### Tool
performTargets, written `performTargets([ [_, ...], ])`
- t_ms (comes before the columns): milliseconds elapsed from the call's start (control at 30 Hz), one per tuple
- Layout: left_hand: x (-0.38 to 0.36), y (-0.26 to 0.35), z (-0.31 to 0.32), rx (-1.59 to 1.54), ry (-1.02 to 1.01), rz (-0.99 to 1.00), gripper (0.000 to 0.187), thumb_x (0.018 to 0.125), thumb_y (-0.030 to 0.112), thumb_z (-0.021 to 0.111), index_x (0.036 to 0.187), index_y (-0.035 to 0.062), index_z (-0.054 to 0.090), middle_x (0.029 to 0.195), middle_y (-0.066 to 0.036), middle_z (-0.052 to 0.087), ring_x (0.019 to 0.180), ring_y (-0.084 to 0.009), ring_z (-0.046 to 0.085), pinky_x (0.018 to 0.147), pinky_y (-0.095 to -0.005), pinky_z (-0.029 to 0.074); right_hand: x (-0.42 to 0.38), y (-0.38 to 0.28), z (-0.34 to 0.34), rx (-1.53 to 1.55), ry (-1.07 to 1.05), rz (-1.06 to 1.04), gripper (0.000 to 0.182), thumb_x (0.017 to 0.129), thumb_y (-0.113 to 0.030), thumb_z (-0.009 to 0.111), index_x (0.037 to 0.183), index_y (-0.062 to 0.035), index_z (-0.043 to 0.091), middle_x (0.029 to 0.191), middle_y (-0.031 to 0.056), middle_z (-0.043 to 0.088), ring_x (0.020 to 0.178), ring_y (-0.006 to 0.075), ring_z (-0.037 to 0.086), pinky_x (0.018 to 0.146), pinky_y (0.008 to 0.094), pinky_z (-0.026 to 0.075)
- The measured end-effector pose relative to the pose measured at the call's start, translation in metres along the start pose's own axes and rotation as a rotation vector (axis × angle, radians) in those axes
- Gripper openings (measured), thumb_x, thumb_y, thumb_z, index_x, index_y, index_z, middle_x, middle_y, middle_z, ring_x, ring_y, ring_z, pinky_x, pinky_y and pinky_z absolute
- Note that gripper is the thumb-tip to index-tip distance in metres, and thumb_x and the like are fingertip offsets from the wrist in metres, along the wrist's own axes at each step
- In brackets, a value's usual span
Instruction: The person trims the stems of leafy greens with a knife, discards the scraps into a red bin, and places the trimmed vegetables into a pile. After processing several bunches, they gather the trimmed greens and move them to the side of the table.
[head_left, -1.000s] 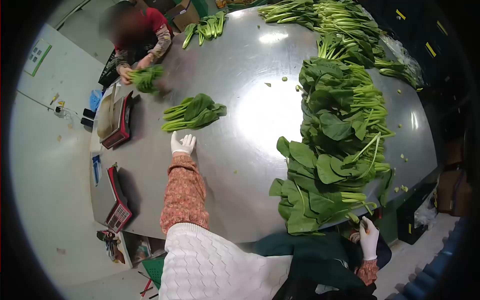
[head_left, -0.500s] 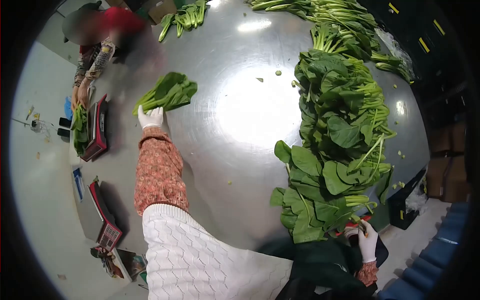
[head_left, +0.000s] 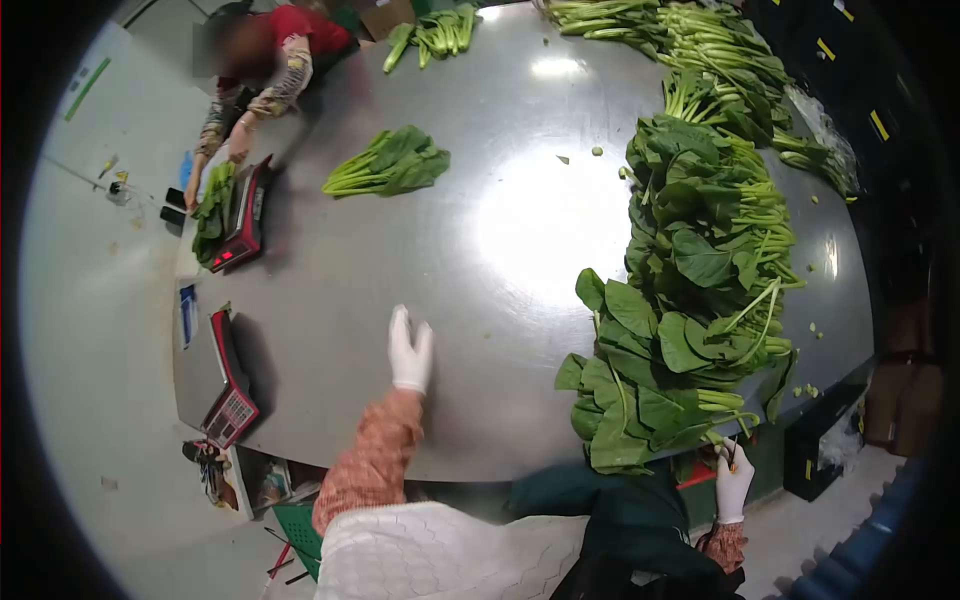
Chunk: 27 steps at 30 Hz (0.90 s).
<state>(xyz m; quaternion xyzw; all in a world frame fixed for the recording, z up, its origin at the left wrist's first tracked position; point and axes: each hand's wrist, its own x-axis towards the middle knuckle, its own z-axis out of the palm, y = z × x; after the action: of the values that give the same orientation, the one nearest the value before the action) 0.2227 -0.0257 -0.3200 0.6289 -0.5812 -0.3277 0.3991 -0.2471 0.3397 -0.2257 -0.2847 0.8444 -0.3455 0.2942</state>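
Observation:
My left hand, in a white glove, is over the bare metal table with its fingers stretched out and nothing in them. Beyond it lies a separate bunch of leafy greens, stems toward the left. At the table's near right edge, my gloved right hand has its fingers closed around a small dark and orange item, too small to name. Close to those fingers are the stem ends of a long heap of leafy greens.
Two red scales stand along the left side. At the far left, a co-worker's hands are at a bunch of greens by the farther scale. More greens lie at the far edge. A black crate stands right, below the table.
My left hand has let go of the separate bunch and drawn back toward me; that bunch stays on the table. My right hand keeps its place by the heap. The view has shifted.

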Motion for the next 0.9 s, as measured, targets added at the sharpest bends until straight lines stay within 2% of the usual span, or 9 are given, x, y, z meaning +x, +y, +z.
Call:
performTargets([
  [67, -0.082, 0.034, -0.012, 0.452, -0.138, 0.227, 0.062, 0.091, 0.015, 0.065, 0.141, -0.0092, 0.038, 0.151, -0.031, 0.033, 0.141, -0.0413, 0.035, 0.117, -0.0434, 0.029, 0.001, 0.002, -0.003, 0.014, 0.023, -0.035, 0.031, 0.091, 0.010, 0.053, 0.122, 0.0089, 0.060, 0.105, 0.0116, 0.070, 0.100, 0.0146, 0.067, 0.090, 0.0270, 0.051],
  [133, -0.153, 0.052, -0.016, 0.493, -0.304, 0.326, 0.067, 0.087, 0.015, 0.066, 0.142, -0.0103, 0.037, 0.151, -0.033, 0.030, 0.141, -0.0490, 0.028, 0.117, -0.0492, 0.026, -0.004, 0.005, -0.011, 0.058, 0.060, -0.071, 0.031, 0.091, 0.009, 0.053, 0.121, 0.0088, 0.060, 0.104, 0.0116, 0.070, 0.099, 0.0142, 0.067, 0.090, 0.0266, 0.051],
  [233, -0.202, 0.053, -0.011, 0.695, -0.452, 0.515, 0.067, 0.087, 0.021, 0.063, 0.143, -0.0072, 0.038, 0.150, -0.031, 0.033, 0.142, -0.0465, 0.029, 0.117, -0.0540, 0.024, -0.019, 0.025, -0.025, 0.101, 0.104, -0.082, 0.030, 0.092, 0.009, 0.053, 0.121, 0.0086, 0.061, 0.104, 0.0115, 0.070, 0.099, 0.0138, 0.066, 0.089, 0.0264, 0.051],
  [433, -0.203, 0.049, -0.007, 0.703, -0.350, 0.605, 0.063, 0.086, 0.019, 0.060, 0.141, -0.0068, 0.042, 0.149, -0.029, 0.036, 0.142, -0.0443, 0.031, 0.118, -0.0545, 0.023, -0.058, 0.035, -0.036, 0.193, 0.199, -0.064, 0.023, 0.096, -0.004, 0.058, 0.116, 0.0055, 0.066, 0.101, 0.0106, 0.074, 0.095, 0.0122, 0.067, 0.088, 0.0269, 0.050],
  [500, -0.203, 0.041, -0.005, 0.734, -0.346, 0.620, 0.063, 0.086, 0.017, 0.059, 0.141, -0.0074, 0.040, 0.150, -0.028, 0.036, 0.142, -0.0448, 0.030, 0.118, -0.0542, 0.022, -0.065, 0.050, -0.024, 0.252, 0.256, -0.076, 0.024, 0.096, -0.006, 0.059, 0.116, 0.0035, 0.067, 0.092, 0.0047, 0.074, 0.073, 0.0050, 0.060, 0.068, 0.0212, 0.049],
  [567, -0.202, 0.037, -0.003, 0.743, -0.355, 0.654, 0.064, 0.086, 0.017, 0.058, 0.142, -0.0076, 0.039, 0.150, -0.028, 0.035, 0.142, -0.0450, 0.030, 0.118, -0.0540, 0.022, -0.074, 0.053, -0.014, 0.314, 0.238, 0.022, 0.025, 0.096, -0.011, 0.059, 0.117, 0.0006, 0.068, 0.088, 0.0020, 0.073, 0.052, 0.0012, 0.045, 0.047, 0.0198, 0.037],
  [633, -0.205, 0.033, -0.004, 0.753, -0.350, 0.668, 0.064, 0.087, 0.016, 0.057, 0.143, -0.0079, 0.038, 0.151, -0.028, 0.034, 0.142, -0.0452, 0.029, 0.118, -0.0539, 0.022, -0.079, 0.052, -0.006, 0.342, 0.201, 0.015, 0.025, 0.095, -0.009, 0.060, 0.116, 0.0032, 0.067, 0.092, 0.0085, 0.075, 0.074, 0.0095, 0.067, 0.068, 0.0233, 0.052],
  [700, -0.204, 0.031, 0.000, 0.754, -0.338, 0.681, 0.064, 0.087, 0.015, 0.056, 0.143, -0.0081, 0.036, 0.151, -0.028, 0.033, 0.142, -0.0453, 0.029, 0.118, -0.0537, 0.022, -0.081, 0.047, -0.006, 0.387, 0.130, 0.038, 0.026, 0.094, -0.006, 0.061, 0.117, 0.0043, 0.066, 0.092, 0.0117, 0.075, 0.088, 0.0133, 0.071, 0.080, 0.0256, 0.053],
  [900, -0.207, 0.041, 0.003, 0.755, -0.322, 0.676, 0.060, 0.090, 0.016, 0.053, 0.145, -0.0051, 0.037, 0.151, -0.027, 0.033, 0.141, -0.0438, 0.030, 0.118, -0.0509, 0.024, -0.064, 0.024, -0.002, 0.474, 0.000, 0.002, 0.024, 0.092, -0.006, 0.062, 0.113, 0.0048, 0.067, 0.088, 0.0129, 0.074, 0.083, 0.0134, 0.071, 0.076, 0.0266, 0.054],
])
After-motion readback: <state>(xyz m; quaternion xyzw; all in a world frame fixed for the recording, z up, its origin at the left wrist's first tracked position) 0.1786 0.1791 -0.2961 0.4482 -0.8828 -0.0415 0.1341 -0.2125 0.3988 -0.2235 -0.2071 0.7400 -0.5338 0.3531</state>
